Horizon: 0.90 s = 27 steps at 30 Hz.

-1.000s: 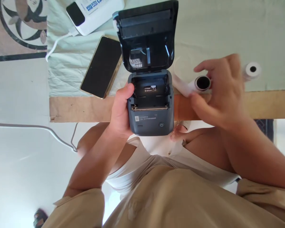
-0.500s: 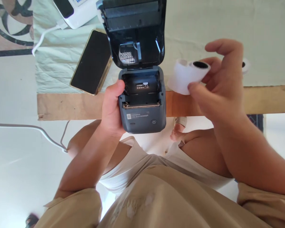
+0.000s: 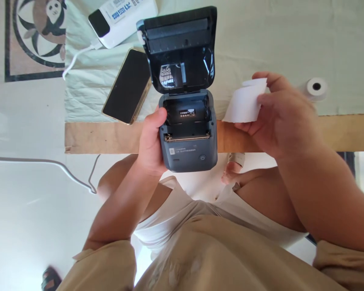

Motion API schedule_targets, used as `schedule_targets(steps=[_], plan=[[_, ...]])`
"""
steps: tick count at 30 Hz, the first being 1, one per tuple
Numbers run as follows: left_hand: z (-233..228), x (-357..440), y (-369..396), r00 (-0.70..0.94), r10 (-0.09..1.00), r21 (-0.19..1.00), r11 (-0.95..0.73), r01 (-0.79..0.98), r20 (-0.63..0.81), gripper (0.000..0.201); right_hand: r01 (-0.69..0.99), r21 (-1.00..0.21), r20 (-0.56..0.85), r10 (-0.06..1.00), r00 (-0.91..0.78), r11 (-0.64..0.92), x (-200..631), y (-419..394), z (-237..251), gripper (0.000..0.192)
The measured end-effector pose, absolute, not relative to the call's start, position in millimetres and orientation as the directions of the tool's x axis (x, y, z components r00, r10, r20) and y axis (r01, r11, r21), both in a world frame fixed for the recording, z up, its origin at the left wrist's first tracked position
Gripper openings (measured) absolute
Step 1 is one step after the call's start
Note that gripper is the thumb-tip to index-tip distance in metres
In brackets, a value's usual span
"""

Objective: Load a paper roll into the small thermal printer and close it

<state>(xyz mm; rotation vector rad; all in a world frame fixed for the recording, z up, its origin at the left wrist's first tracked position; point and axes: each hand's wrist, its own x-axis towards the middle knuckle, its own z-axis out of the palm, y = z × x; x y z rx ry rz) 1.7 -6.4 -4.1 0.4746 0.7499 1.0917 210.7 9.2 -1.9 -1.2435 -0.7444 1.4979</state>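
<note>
Your left hand (image 3: 151, 147) gripped the open label printer (image 3: 188, 133) by its side; your right hand (image 3: 280, 117) pinched a paper roll (image 3: 245, 103) just beside it, spare roll (image 3: 316, 87) beyond.

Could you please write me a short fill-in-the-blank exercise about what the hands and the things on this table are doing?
1. The left hand grips the small dark printer, whose lid stands ____.
2. The right hand holds a white paper roll to the ____ of the printer.
3. The phone lies on the cloth with its ____ screen facing up.
4. A second paper roll lies on the ____.

Missing words: open; right; dark; cloth
</note>
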Motion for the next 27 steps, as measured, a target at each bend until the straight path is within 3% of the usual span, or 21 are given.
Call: schedule_targets(steps=[3,8,12,15,18,23,27], plan=[[-4,2,-6,0.264,0.911,0.683,0.412,-0.603,-0.317,0.035,-0.319,-0.882,-0.378,0.925,0.042,-0.346,212,13,1,0.024],[-4,3,-7,0.272,0.912,0.637,0.409,-0.653,-0.308,0.031,-0.177,-0.933,-0.32,0.947,0.015,-0.313,212,13,-6,0.031],[-6,4,-8,0.242,0.919,0.664,0.392,-0.636,-0.311,0.034,-0.272,-0.905,-0.332,0.943,-0.031,-0.327,220,18,-19,0.043],[-6,4,-8,0.249,0.921,0.677,0.39,-0.624,-0.3,0.037,-0.288,-0.882,-0.35,0.928,-0.128,-0.372,222,20,-23,0.036],[-3,3,-8,0.312,0.899,0.655,0.438,-0.616,-0.307,0.041,-0.263,-0.898,-0.345,0.936,-0.076,-0.353,217,16,-18,0.029],[0,4,-8,0.314,0.905,0.625,0.425,-0.655,-0.286,0.038,-0.123,-0.963,-0.241,0.971,0.003,-0.238,212,10,-13,0.043],[-2,7,-7,0.302,0.916,0.641,0.401,-0.655,-0.264,0.032,-0.217,-0.931,-0.298,0.954,-0.016,-0.294,221,17,-16,0.054]])
